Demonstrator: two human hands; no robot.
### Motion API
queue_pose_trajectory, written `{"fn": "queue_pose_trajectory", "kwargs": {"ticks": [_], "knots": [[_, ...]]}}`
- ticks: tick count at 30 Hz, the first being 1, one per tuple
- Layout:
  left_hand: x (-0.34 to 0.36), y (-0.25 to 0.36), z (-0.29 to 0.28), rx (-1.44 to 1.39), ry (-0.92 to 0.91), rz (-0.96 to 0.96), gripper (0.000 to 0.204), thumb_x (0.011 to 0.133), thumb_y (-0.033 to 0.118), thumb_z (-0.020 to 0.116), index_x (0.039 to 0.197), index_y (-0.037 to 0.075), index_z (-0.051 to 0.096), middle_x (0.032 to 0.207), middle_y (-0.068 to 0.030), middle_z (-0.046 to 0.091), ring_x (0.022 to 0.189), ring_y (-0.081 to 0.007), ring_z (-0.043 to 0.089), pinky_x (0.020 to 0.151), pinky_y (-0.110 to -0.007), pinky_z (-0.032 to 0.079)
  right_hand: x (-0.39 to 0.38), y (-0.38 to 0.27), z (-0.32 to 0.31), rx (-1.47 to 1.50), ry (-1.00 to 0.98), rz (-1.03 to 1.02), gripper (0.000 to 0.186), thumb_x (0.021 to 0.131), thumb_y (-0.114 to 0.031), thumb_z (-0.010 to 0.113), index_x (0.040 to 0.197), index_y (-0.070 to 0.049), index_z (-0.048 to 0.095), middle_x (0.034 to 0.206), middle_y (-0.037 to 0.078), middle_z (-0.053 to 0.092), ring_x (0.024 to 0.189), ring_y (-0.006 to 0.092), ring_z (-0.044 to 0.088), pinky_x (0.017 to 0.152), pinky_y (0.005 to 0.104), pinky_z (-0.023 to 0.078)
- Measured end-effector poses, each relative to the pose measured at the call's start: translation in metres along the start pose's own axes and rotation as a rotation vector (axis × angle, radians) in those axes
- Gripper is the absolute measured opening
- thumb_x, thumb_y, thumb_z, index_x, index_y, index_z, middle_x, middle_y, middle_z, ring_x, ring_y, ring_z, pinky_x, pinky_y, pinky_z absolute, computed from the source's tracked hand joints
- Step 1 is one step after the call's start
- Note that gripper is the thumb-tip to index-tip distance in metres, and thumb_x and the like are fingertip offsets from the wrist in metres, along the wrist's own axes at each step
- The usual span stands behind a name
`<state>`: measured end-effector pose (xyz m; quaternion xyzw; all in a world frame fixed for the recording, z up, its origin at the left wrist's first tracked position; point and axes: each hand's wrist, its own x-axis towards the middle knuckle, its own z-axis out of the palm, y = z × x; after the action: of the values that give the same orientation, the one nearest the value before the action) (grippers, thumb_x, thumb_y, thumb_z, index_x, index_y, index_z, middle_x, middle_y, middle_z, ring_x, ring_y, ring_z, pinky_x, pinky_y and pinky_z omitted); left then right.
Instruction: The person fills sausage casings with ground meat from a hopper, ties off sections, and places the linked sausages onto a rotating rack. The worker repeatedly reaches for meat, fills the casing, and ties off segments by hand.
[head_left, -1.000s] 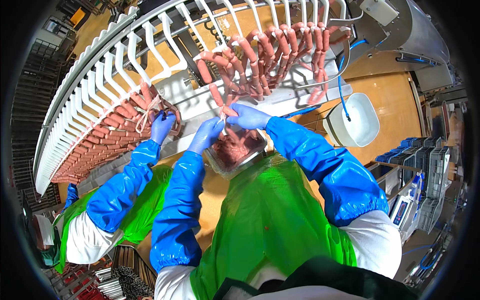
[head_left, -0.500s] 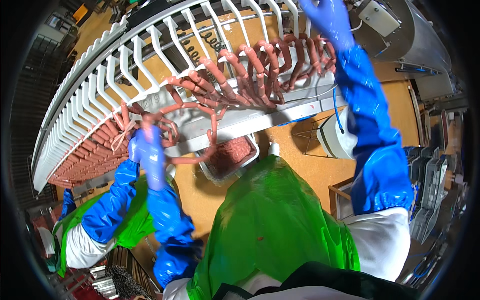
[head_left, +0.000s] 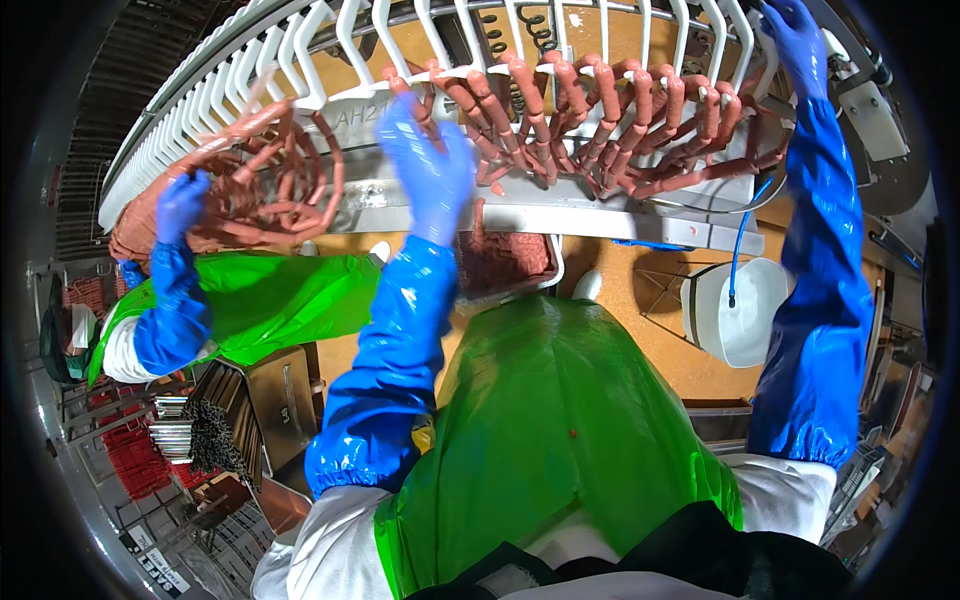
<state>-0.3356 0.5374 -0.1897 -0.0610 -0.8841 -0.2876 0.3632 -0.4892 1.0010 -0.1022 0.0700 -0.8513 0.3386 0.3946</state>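
My left hand, in a blue glove and a little blurred, is raised in front of the hanging sausages. Its fingers are stretched up and apart, close to one link at the left end of the row. At the upper right, my right hand reaches up beside the last white hooks. Its fingers are bent, and what they hold, if anything, is hidden. Linked pink sausages drape in loops from the hooks along the curved rail, above a metal ledge.
To the left, a co-worker's gloved hand is at a thick bunch of sausages. Below the ledge stands a tub of pink meat. A white bucket with a blue hose is at the right. Metal rods lie lower left.
The view has shifted, with hooks and sausages now farther right and higher. My left hand has risen from the lower loops to the hanging row. The right fingers, earlier spread, are now bent.
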Motion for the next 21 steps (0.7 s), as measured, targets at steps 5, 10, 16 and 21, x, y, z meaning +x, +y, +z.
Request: {"fn": "queue_pose_trajectory", "kwargs": {"ticks": [5, 10, 16, 21], "knots": [[-0.013, -0.009, 0.068, -0.502, -0.192, -0.597, 0.037, 0.089, 0.015, 0.058, 0.117, -0.005, 0.044, 0.111, -0.0177, 0.055, 0.097, -0.0214, 0.057, 0.081, -0.035, 0.048, -0.079, -0.059, 0.001, 1.06, -0.029, 0.446, 0.038, 0.089, -0.006, 0.063, 0.124, -0.002, 0.049, 0.106, 0.014, 0.061, 0.095, 0.0232, 0.065, 0.087, 0.0321, 0.055], [0.045, -0.013, 0.014, -0.935, -0.235, -0.773, 0.023, 0.092, 0.022, 0.057, 0.097, 0.0, 0.054, 0.081, -0.0074, 0.06, 0.07, -0.0192, 0.06, 0.062, -0.036, 0.051, -0.124, -0.085, 0.006, 1.14, -0.095, 0.627, 0.029, 0.088, -0.003, 0.065, 0.114, -0.002, 0.053, 0.102, 0.009, 0.061, 0.091, 0.0232, 0.066, 0.081, 0.0326, 0.057], [0.172, -0.052, -0.022, -0.715, -0.575, -0.391, 0.021, 0.095, 0.025, 0.051, 0.092, 0.004, 0.054, 0.073, -0.0035, 0.055, 0.057, -0.0155, 0.052, 0.052, -0.03, 0.046, -0.123, -0.12, 0.007, 1.278, -0.339, 0.584, 0.018, 0.09, -0.004, 0.063, 0.106, -0.002, 0.055, 0.103, 0.014, 0.064, 0.092, 0.0222, 0.066, 0.081, 0.0333, 0.057], [0.033, 0.029, -0.061, -0.984, -0.562, -0.703, 0.025, 0.094, 0.026, 0.05, 0.079, 0.006, 0.054, 0.063, -0.0012, 0.049, 0.051, -0.0117, 0.045, 0.048, -0.027, 0.035, -0.138, -0.144, 0.005, 1.594, -0.302, 0.683, 0.032, 0.1, -0.031, 0.046, 0.109, -0.002, 0.056, 0.104, 0.016, 0.06, 0.101, 0.0297, 0.059, 0.084, 0.0434, 0.054]]}}
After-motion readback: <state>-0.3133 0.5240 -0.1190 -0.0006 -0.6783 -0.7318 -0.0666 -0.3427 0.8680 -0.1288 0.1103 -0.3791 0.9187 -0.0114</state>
